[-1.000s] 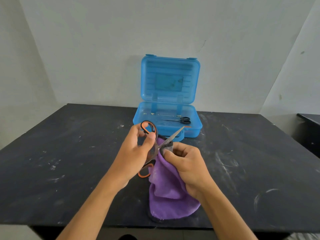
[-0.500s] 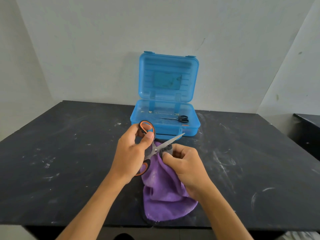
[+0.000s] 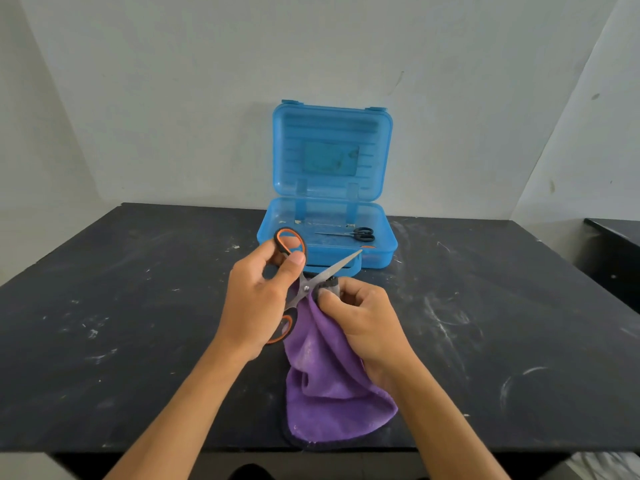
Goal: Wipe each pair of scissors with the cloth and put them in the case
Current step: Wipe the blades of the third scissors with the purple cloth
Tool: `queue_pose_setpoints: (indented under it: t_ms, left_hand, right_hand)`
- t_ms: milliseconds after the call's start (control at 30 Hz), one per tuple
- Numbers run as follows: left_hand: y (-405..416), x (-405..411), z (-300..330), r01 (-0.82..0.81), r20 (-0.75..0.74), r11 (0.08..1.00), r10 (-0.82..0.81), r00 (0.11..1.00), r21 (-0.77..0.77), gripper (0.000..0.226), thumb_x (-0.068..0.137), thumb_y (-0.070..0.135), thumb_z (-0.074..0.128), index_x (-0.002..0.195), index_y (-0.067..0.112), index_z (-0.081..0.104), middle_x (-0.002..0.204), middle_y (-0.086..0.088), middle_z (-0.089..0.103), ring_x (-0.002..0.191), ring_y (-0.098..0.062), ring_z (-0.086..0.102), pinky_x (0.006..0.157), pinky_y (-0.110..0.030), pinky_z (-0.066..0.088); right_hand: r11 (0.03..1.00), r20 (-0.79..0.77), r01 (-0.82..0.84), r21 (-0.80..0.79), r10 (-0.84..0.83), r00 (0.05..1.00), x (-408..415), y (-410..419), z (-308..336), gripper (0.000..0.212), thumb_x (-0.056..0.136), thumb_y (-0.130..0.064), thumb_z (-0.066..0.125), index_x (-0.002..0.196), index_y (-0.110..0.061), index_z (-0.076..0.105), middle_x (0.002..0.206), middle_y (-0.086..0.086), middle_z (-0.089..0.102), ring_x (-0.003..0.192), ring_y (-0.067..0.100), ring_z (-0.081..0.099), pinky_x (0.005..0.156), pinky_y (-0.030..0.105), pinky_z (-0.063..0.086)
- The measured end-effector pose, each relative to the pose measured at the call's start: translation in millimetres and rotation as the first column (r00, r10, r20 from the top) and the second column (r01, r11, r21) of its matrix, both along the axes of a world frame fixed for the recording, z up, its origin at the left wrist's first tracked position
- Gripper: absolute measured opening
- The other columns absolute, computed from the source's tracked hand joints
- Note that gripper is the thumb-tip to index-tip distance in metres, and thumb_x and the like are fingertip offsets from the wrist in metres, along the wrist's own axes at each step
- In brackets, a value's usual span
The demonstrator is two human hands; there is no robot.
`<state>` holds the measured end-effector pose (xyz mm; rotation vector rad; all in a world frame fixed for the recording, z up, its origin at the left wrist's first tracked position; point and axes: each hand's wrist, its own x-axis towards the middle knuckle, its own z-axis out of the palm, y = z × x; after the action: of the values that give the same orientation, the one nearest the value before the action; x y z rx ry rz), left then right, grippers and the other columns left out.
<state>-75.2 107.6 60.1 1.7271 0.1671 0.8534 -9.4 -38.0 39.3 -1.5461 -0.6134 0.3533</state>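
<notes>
My left hand (image 3: 258, 299) grips the orange-and-black handles of a pair of scissors (image 3: 313, 280), whose blades are spread apart and point up to the right. My right hand (image 3: 360, 320) pinches the purple cloth (image 3: 325, 382) around the lower blade; that blade is hidden in the fold. The cloth hangs down onto the table's front edge. Behind the hands stands the open blue case (image 3: 388, 245), lid upright. A small pair of black-handled scissors (image 3: 358, 234) lies inside its tray.
The black table (image 3: 121, 323) is scuffed with white marks and ends close to my body. White walls close in behind and at the right. A dark surface (image 3: 616, 244) stands at the far right edge.
The scissors have tilted so the free blade points lower toward the case. My right hand keeps rubbing the cloth on the covered blade. The view has shifted slightly.
</notes>
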Motion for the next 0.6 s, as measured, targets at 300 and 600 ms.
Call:
queue_pose_setpoints:
  t_ms: [300, 600]
  left_hand:
    - [2, -1, 6, -0.045, 0.027, 0.998, 0.046, 0.999, -0.035, 0.009, 0.095, 0.031, 0.064, 0.094, 0.034, 0.073, 0.084, 0.000, 0.071, 0.062, -0.008, 0.058, 0.062, -0.025, 0.048]
    - [2, 1, 1, -0.065, 0.007, 0.995, 0.066, 0.998, -0.070, 0.013, 0.096, 0.026, 0.065, 0.093, 0.035, 0.073, 0.082, -0.007, 0.068, 0.048, -0.005, 0.042, 0.048, -0.020, 0.041]
  right_hand:
    - [1.000, -0.059, -0.021, 0.019, 0.022, 0.998, -4, 0, 1, 0.020, 0.086, -0.033, 0.067, 0.083, -0.016, 0.076, 0.078, 0.007, 0.075, 0.069, 0.016, 0.064, 0.067, 0.033, 0.057]
    - [0.999, -0.071, -0.017, 0.033, 0.019, 0.997, -7, -15, -15, 0.040, 0.081, -0.043, 0.070, 0.082, -0.003, 0.067, 0.069, 0.003, 0.063, 0.066, 0.014, 0.054, 0.060, 0.030, 0.048]
